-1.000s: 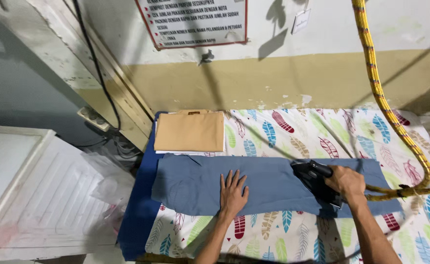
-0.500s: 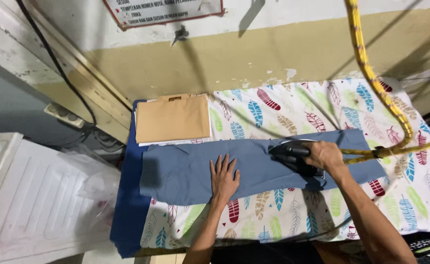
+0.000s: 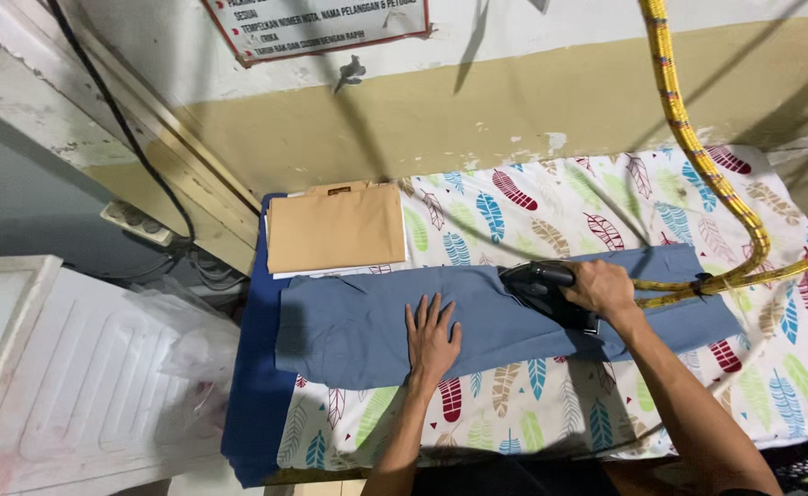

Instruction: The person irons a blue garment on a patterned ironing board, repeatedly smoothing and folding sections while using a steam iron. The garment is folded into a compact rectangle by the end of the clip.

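A blue-grey garment lies flat across an ironing table covered in a white cloth with coloured feathers. My left hand presses palm-down on the garment's middle, fingers spread. My right hand grips the handle of a black iron resting on the garment just right of my left hand. A yellow braided hose runs from above down to the iron.
A folded tan garment sits at the table's far left corner. A blue cloth hangs off the left edge. White panels and a plastic bag lie on the left. A wall with a notice board stands behind.
The iron and my right hand have slid left along the garment, closer to my left hand. The view has shifted slightly.
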